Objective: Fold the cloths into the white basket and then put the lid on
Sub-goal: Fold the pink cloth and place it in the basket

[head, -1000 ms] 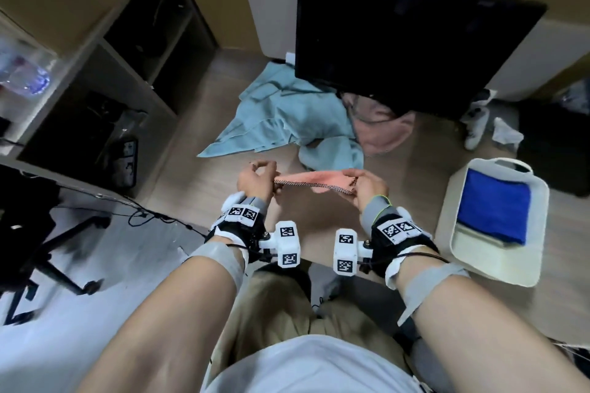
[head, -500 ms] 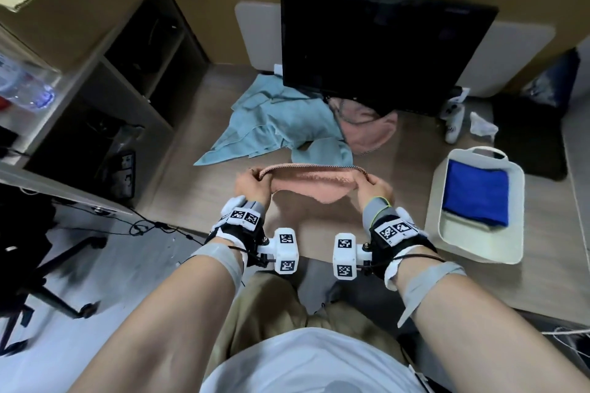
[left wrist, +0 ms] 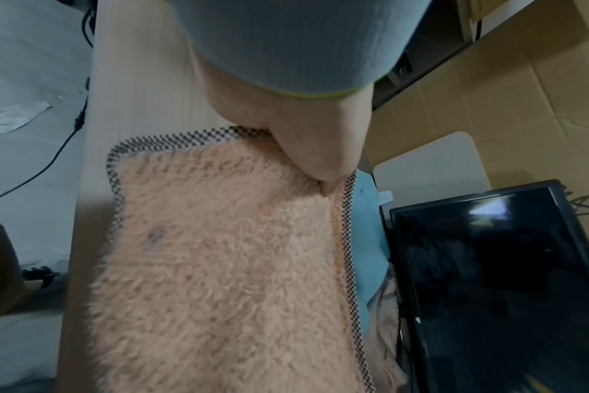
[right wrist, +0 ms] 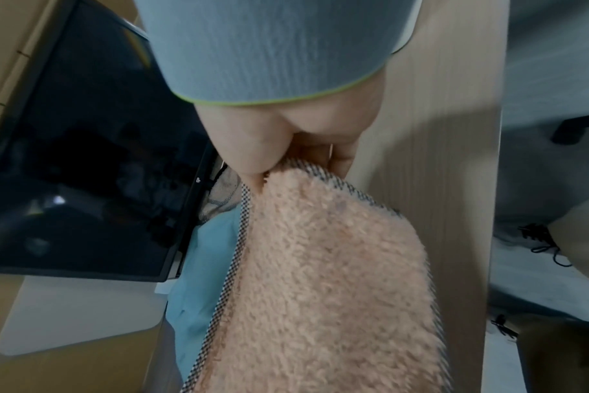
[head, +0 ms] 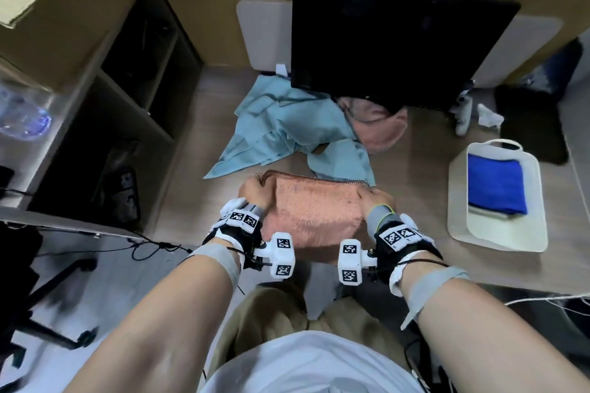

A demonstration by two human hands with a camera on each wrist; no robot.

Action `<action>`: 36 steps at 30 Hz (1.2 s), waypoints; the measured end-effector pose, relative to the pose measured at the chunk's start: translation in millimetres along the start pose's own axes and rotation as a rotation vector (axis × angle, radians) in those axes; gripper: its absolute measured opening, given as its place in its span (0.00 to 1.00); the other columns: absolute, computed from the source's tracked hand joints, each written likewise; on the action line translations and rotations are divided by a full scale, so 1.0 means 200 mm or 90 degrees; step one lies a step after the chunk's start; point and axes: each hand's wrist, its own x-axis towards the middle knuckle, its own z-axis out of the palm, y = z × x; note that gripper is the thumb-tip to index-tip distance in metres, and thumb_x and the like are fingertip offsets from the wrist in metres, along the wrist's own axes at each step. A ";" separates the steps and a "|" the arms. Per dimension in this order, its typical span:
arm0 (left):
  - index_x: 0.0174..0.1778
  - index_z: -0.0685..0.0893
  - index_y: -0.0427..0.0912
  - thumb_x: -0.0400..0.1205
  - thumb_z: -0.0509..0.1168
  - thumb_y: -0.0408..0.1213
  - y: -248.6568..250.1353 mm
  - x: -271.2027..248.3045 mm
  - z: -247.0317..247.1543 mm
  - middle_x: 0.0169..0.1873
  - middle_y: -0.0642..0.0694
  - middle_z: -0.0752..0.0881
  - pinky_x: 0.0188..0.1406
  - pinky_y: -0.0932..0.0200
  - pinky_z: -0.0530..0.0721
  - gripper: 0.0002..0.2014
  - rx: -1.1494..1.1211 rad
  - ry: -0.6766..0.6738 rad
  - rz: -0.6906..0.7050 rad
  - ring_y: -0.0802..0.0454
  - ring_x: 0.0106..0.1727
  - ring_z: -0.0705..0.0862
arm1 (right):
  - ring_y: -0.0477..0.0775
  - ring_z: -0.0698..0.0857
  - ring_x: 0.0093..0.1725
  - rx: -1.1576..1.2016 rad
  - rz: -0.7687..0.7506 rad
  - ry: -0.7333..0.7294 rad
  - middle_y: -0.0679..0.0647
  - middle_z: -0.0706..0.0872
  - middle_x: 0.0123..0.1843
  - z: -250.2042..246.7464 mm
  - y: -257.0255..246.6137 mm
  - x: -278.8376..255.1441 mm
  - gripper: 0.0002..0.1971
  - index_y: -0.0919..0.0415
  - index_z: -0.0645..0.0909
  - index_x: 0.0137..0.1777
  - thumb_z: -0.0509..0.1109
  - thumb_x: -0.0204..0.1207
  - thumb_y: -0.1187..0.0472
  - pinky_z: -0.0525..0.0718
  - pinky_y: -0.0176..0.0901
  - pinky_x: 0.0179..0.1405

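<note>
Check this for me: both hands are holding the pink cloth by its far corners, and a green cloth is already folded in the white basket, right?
Not quite: the head view shows the cloth in the white basket is blue, not green. The rest holds.

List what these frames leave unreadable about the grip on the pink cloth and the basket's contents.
- Left hand fingers: hidden under the pink cloth in the head view; the left wrist view shows only the thumb.
- Cloth's near edge: covered by the wrist cameras, head view.
- White basket: whatever lies under the blue cloth is mostly covered.
- Monitor: hides part of the cloth pile.
</note>
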 end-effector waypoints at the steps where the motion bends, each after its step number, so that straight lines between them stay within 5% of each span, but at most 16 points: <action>1: 0.51 0.89 0.39 0.83 0.63 0.45 -0.04 0.03 -0.02 0.48 0.34 0.90 0.47 0.55 0.79 0.14 0.001 -0.005 0.000 0.36 0.51 0.86 | 0.63 0.82 0.48 -0.015 0.001 -0.008 0.62 0.87 0.53 0.03 -0.01 -0.02 0.21 0.65 0.86 0.56 0.68 0.78 0.47 0.72 0.42 0.46; 5: 0.44 0.88 0.46 0.79 0.64 0.41 -0.20 0.16 -0.10 0.46 0.42 0.91 0.48 0.58 0.80 0.08 0.018 -0.054 0.003 0.41 0.50 0.87 | 0.60 0.86 0.54 -0.031 -0.005 -0.033 0.57 0.89 0.55 0.22 -0.04 -0.07 0.16 0.60 0.87 0.59 0.71 0.76 0.53 0.77 0.41 0.51; 8: 0.37 0.88 0.54 0.75 0.67 0.38 -0.27 0.21 -0.17 0.41 0.50 0.90 0.48 0.60 0.82 0.07 0.001 -0.033 -0.014 0.49 0.48 0.88 | 0.53 0.83 0.44 -0.001 -0.027 -0.030 0.51 0.86 0.44 0.32 -0.05 -0.10 0.11 0.55 0.88 0.55 0.73 0.74 0.58 0.75 0.35 0.44; 12: 0.52 0.92 0.52 0.79 0.67 0.40 -0.31 0.25 -0.24 0.48 0.51 0.92 0.46 0.64 0.77 0.11 0.014 -0.022 -0.040 0.50 0.51 0.87 | 0.54 0.82 0.28 0.074 0.016 -0.027 0.55 0.86 0.35 0.44 -0.05 -0.07 0.05 0.54 0.89 0.46 0.72 0.73 0.62 0.79 0.34 0.28; 14: 0.52 0.92 0.52 0.79 0.66 0.40 -0.34 0.28 -0.24 0.47 0.50 0.92 0.49 0.64 0.80 0.11 -0.022 -0.027 -0.048 0.49 0.51 0.88 | 0.47 0.76 0.15 0.119 0.036 -0.037 0.56 0.83 0.28 0.48 -0.04 -0.04 0.07 0.54 0.85 0.43 0.68 0.76 0.66 0.72 0.28 0.14; 16: 0.48 0.92 0.50 0.78 0.65 0.36 -0.37 0.32 -0.21 0.45 0.48 0.92 0.52 0.59 0.86 0.10 -0.071 -0.052 -0.076 0.49 0.47 0.89 | 0.44 0.73 0.11 0.156 0.077 -0.021 0.55 0.82 0.26 0.55 -0.03 -0.01 0.11 0.54 0.82 0.38 0.64 0.79 0.67 0.68 0.28 0.12; 18: 0.41 0.92 0.49 0.77 0.64 0.35 -0.39 0.34 -0.17 0.42 0.49 0.92 0.46 0.58 0.89 0.11 -0.127 -0.102 -0.105 0.47 0.43 0.90 | 0.51 0.78 0.19 0.149 0.114 -0.009 0.54 0.82 0.24 0.60 0.04 0.08 0.09 0.55 0.87 0.36 0.67 0.72 0.57 0.74 0.34 0.21; 20: 0.30 0.92 0.55 0.70 0.65 0.45 -0.44 0.35 -0.14 0.34 0.48 0.92 0.43 0.54 0.86 0.09 -0.151 -0.120 -0.149 0.43 0.41 0.91 | 0.58 0.81 0.29 0.106 0.132 0.003 0.55 0.84 0.27 0.66 0.17 0.23 0.13 0.48 0.90 0.35 0.66 0.57 0.47 0.78 0.45 0.34; 22: 0.28 0.91 0.58 0.62 0.63 0.52 -0.51 0.38 -0.08 0.31 0.47 0.91 0.41 0.52 0.81 0.11 -0.148 -0.123 -0.172 0.39 0.40 0.90 | 0.60 0.84 0.35 0.047 0.129 0.013 0.54 0.86 0.32 0.67 0.23 0.26 0.10 0.41 0.89 0.30 0.66 0.58 0.45 0.83 0.51 0.41; 24: 0.27 0.90 0.52 0.62 0.66 0.50 -0.53 0.35 -0.06 0.29 0.50 0.91 0.40 0.54 0.83 0.09 -0.142 -0.129 -0.185 0.42 0.37 0.89 | 0.60 0.86 0.36 0.008 0.113 0.006 0.54 0.86 0.33 0.65 0.18 0.16 0.11 0.50 0.88 0.32 0.67 0.62 0.46 0.86 0.54 0.44; 27: 0.41 0.90 0.47 0.72 0.68 0.34 -0.56 0.31 -0.05 0.33 0.49 0.91 0.41 0.60 0.88 0.06 -0.100 -0.120 -0.186 0.51 0.34 0.89 | 0.59 0.85 0.35 -0.020 0.103 -0.008 0.52 0.88 0.36 0.63 0.13 0.07 0.09 0.52 0.88 0.44 0.68 0.67 0.60 0.88 0.56 0.48; 31: 0.63 0.83 0.43 0.71 0.73 0.29 -0.60 0.34 -0.03 0.57 0.44 0.89 0.61 0.57 0.83 0.23 -0.012 -0.097 -0.162 0.47 0.56 0.87 | 0.63 0.90 0.47 -0.044 0.116 -0.009 0.56 0.91 0.50 0.66 0.12 0.05 0.20 0.49 0.81 0.59 0.69 0.67 0.66 0.88 0.55 0.55; 34: 0.62 0.81 0.44 0.68 0.75 0.34 -0.66 0.35 -0.01 0.54 0.46 0.88 0.53 0.62 0.78 0.25 0.077 -0.119 -0.162 0.48 0.53 0.85 | 0.61 0.87 0.54 -0.064 0.152 0.014 0.57 0.87 0.56 0.68 0.15 0.05 0.22 0.54 0.78 0.65 0.69 0.72 0.68 0.80 0.39 0.54; 36: 0.55 0.80 0.48 0.64 0.75 0.41 -0.69 0.35 -0.02 0.45 0.49 0.89 0.47 0.60 0.81 0.23 0.099 -0.156 -0.174 0.51 0.44 0.85 | 0.62 0.85 0.57 -0.081 0.151 0.038 0.57 0.87 0.60 0.69 0.17 0.05 0.22 0.53 0.77 0.66 0.71 0.70 0.61 0.78 0.41 0.57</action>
